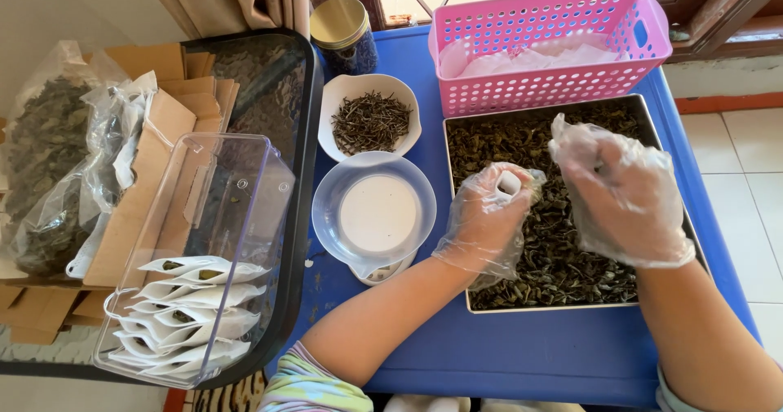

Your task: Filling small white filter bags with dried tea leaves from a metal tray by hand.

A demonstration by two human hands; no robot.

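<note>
Left hand (487, 216) clasps a small white sachet (509, 183) (over the tray (571, 306)); right hand (620, 196) fisted beside it.

Both gloved hands, the left hand (488, 216) and the right hand (621, 192), hover close together over the metal tray (571, 306) at centre right. The pink basket (546, 86) walls off the tray's upper edge. To the left stand the clear bowl (326, 208) and the white dish (330, 102). Bare blue table (530, 355) lies open along the lower frame between the forearms.
</note>
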